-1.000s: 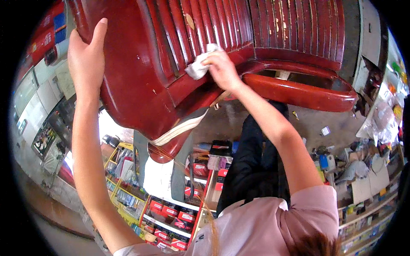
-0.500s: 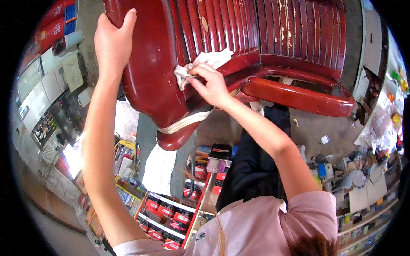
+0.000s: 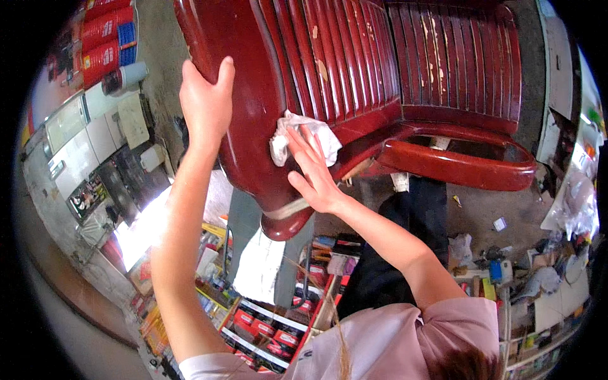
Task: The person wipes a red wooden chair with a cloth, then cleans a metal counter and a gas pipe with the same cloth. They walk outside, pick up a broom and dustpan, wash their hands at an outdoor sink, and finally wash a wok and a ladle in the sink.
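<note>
A slatted wooden seat (image 3: 244, 107), dark red and glossy, fills the upper middle, with paint chipped off several slats. My left hand (image 3: 206, 104) grips the edge of its broad smooth side panel, thumb lying on the face and the fingers mostly hidden behind. My right hand (image 3: 313, 171) has a crumpled white cloth (image 3: 326, 142) under and around its outstretched fingers, pressed to the wood where the panel meets the slats. The thumb stands apart from the cloth. A pale band (image 3: 285, 208) wraps the panel's lower end, above a rounded red tip.
Beneath the panel stands a grey stool (image 3: 242, 209) with a white cloth (image 3: 259, 266) draped on it. Shelves of red and black boxes (image 3: 263, 326) are close below. A looped red armrest (image 3: 459, 166) juts out to the right. Clutter and plastic bags (image 3: 573, 206) line the right side.
The view has shifted, so the seat appears lower and farther right. My right hand has gone from pinching the bunched cloth to stretched fingers pressing it. My left hand keeps its hold.
</note>
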{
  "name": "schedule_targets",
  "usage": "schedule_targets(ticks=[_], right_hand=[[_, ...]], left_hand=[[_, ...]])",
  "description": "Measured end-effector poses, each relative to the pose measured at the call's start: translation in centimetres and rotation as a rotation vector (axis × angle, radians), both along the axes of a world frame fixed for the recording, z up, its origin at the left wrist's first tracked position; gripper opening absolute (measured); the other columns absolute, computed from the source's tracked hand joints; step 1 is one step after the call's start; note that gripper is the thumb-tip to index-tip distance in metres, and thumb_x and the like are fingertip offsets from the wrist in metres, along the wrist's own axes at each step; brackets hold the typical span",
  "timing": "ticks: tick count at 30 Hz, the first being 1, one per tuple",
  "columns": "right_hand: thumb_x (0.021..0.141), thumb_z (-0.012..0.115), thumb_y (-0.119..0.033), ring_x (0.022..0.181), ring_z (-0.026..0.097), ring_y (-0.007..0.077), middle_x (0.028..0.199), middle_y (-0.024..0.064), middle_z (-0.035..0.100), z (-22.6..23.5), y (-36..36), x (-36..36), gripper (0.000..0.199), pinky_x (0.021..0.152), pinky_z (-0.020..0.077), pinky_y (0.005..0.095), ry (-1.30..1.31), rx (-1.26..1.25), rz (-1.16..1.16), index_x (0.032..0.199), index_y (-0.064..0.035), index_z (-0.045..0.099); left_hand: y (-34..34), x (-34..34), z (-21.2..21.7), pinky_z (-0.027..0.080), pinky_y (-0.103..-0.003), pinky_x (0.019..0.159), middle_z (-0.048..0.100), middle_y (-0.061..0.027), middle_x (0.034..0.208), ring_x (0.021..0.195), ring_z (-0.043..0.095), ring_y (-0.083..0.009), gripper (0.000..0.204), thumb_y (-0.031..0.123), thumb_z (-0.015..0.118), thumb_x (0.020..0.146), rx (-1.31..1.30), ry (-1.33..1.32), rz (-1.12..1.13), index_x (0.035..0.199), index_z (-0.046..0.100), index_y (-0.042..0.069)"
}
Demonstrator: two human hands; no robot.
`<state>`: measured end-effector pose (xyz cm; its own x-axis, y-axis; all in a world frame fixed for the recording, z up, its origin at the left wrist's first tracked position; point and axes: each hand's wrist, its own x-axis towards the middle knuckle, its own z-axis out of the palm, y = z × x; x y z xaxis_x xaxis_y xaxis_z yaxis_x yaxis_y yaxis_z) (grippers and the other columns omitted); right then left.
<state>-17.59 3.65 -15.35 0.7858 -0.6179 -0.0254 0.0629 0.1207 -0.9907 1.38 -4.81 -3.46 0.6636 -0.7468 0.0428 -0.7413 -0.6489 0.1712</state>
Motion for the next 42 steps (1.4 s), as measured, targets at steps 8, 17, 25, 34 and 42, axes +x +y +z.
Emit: schedule_targets(ticks=[8,17,25,34,42], right_hand=[[0.089,0.044,-0.039,0.137,0.015,0.0328,0.146,0.0174,0.023,-4.6,-13.0,12.6,0.064,0.111,0.0085,0.0472,-0.076,-0.164,-0.261,0.136,0.0009,0.03],[0.09,0.042,-0.037,0.132,0.025,0.0372,0.134,0.0256,0.037,-4.4,-15.7,13.1,0.055,0.109,0.0169,0.047,-0.069,-0.34,-0.286,0.123,0.0064,0.042],[0.089,0.041,-0.041,0.135,0.018,0.0356,0.141,0.0229,0.028,-1.9,-5.5,1.9,0.06,0.111,0.0114,0.0475,0.111,-0.385,0.126,0.129,0.0027,0.037],[0.09,0.04,-0.043,0.132,0.025,0.0365,0.134,0.0226,0.038,-4.4,-18.6,16.2,0.058,0.109,0.0147,0.0481,0.009,-0.415,-0.315,0.125,0.0038,0.041],[0.089,0.044,-0.034,0.112,0.039,0.0388,0.12,0.0221,0.043,-3.5,-16.5,14.3,0.047,0.099,0.0292,0.043,0.015,-0.464,-0.327,0.116,0.0049,0.044]], left_hand=[[-0.9,-0.2,0.0,0.046,-0.042,0.075,0.062,-0.0254,0.089,0.085,0.06,-0.0408,0.036,0.025,0.063,0.081,-0.044,0.091,0.015,0.095,0.048,-0.005],[-0.6,-0.5,-0.2,0.045,-0.041,0.078,0.062,-0.0232,0.094,0.087,0.06,-0.0369,0.038,0.028,0.062,0.084,-0.025,0.147,0.048,0.099,0.051,-0.005],[-0.4,-0.2,0.5,0.046,-0.041,0.077,0.062,-0.0251,0.094,0.087,0.06,-0.0393,0.037,0.025,0.061,0.084,0.003,0.12,0.065,0.099,0.05,-0.006],[-1.0,-0.3,0.1,0.047,-0.043,0.073,0.061,-0.0272,0.088,0.083,0.059,-0.0423,0.035,0.022,0.062,0.083,-0.055,0.134,0.004,0.095,0.045,-0.007],[-0.5,0.2,-0.3,0.046,-0.041,0.077,0.063,-0.0233,0.094,0.087,0.061,-0.0373,0.038,0.026,0.063,0.083,0.001,0.075,0.03,0.098,0.051,-0.006]])
